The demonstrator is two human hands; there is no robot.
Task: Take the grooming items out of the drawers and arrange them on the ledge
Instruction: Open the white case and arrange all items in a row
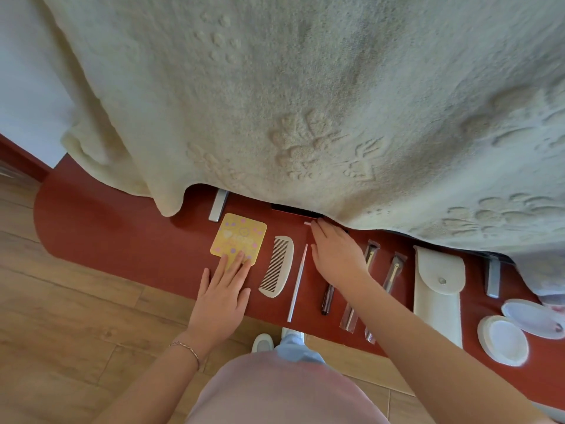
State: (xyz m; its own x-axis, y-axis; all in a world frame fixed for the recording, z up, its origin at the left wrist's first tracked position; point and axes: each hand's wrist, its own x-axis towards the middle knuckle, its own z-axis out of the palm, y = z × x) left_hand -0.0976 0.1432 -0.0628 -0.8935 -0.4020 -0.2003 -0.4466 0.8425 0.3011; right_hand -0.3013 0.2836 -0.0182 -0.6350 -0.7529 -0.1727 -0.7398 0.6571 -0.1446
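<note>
Right hand point(334, 250) lies flat, fingers together, over the thin pink stick point(297, 287), whose long axis runs up-frame; left hand point(223, 292), spread, presses the yellow card point(238, 238).

head cam | steep downward – close over ledge point(122, 240) – single view

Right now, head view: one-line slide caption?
Left hand flat on yellow card, right hand over items beside comb on red ledge.
</note>
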